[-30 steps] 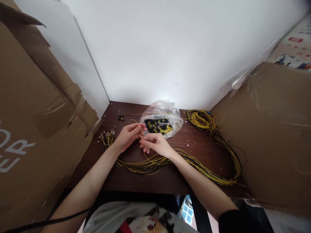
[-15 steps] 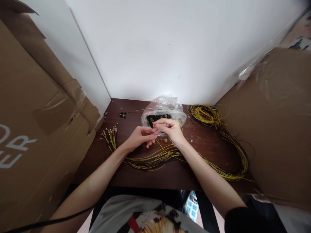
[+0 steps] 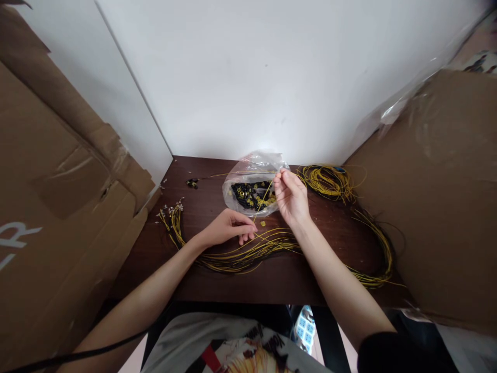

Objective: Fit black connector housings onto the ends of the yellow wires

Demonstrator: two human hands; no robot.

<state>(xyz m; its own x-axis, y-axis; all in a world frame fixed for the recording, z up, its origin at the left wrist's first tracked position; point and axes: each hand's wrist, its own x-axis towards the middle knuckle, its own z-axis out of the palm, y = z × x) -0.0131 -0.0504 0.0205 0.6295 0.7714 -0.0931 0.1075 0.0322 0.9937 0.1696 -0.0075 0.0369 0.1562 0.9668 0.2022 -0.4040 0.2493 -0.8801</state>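
Thin, flexible yellow wire [image 3: 264, 197], bare of any visible fitting along exposed stretch. Pinched high at fingertips of right hand [image 3: 293, 199]; gripped lower down between thumb and forefinger of left hand [image 3: 229, 228]. Drawn nearly straight between, slanting up toward right, crossing in front of clear plastic bag [image 3: 266, 161]. Hard to follow below left hand; tips not distinguishable.

the right hand [image 3: 293, 201] has moved away from the left hand [image 3: 229, 228], yellow wire [image 3: 265, 196] (now straight) between them.
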